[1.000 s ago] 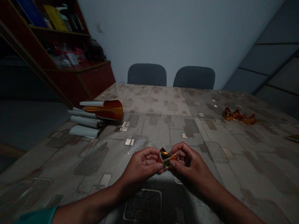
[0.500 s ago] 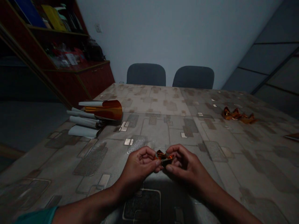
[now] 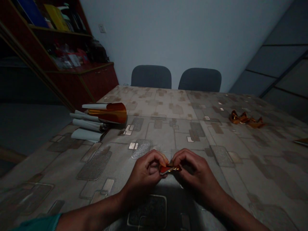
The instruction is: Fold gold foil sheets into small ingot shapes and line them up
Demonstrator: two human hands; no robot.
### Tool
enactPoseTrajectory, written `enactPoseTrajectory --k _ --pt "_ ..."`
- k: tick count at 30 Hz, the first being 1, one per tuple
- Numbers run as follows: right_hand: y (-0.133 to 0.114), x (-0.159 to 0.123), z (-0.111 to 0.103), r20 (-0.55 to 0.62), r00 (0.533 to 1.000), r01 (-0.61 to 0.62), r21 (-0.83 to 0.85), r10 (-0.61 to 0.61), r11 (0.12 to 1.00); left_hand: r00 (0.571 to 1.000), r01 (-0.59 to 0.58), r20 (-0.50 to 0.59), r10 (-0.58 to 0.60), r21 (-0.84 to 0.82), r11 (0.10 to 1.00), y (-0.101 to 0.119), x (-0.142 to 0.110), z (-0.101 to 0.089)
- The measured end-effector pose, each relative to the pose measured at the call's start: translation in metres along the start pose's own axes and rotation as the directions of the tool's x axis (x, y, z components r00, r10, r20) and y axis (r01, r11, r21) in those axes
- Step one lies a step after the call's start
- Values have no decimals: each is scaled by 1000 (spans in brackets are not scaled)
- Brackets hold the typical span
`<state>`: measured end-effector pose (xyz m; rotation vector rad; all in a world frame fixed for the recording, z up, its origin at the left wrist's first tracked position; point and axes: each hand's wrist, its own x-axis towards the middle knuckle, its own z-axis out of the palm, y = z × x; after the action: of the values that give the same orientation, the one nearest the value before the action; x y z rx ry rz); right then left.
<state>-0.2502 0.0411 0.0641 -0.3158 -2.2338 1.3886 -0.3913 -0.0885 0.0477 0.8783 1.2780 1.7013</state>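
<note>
Orange foil was pinched at opposite ends by your left hand and right hand, over the table.

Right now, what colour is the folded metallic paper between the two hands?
The folded metallic paper is orange with gold glints, clearest in the head view.

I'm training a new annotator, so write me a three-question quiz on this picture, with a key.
1. True or false: only the left hand touches the shiny piece.
2. How many chairs show beyond the table?
3. Fill in the blank: as the person sees it, the curled sheets lie on the table's ____ side.

Key
1. False; the right hand grips it too.
2. Two.
3. Left.
</note>
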Motion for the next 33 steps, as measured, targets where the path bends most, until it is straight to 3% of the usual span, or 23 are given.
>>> enactPoseTrajectory --k 4,6,8,10,14,18,20,27,33 --pt "4 3 -5 65 997 -49 107 42 993 989 82 126 -82 8 997 0 2 -1" --pt "5 4 -8 87 994 -74 169 60 983 967 164 204 -156 -26 986 0 4 -3" --pt "5 5 -10 111 992 -80 199 59 977 944 268 215 -249 -66 961 0 5 -5" --pt "4 7 -11 136 990 -76 207 48 975 928 343 198 -316 -119 932 -1 6 -6" --pt "1 9 -7 132 987 -116 222 89 968 928 357 186 -322 -196 913 -3 6 -7" --pt "2 5 -3 74 958 -283 396 277 874 950 308 34 -310 -244 919 0 6 -5" --pt "2 3 -2 82 951 -303 433 297 849 949 291 -45 -312 -257 921 1 6 -4" --pt "-6 1 4 -14 972 -230 154 235 961 928 305 -127 -349 -277 911 3 6 1" --pt "-10 2 1 -21 997 -72 -55 70 996 917 324 -140 -373 -282 903 4 6 3"
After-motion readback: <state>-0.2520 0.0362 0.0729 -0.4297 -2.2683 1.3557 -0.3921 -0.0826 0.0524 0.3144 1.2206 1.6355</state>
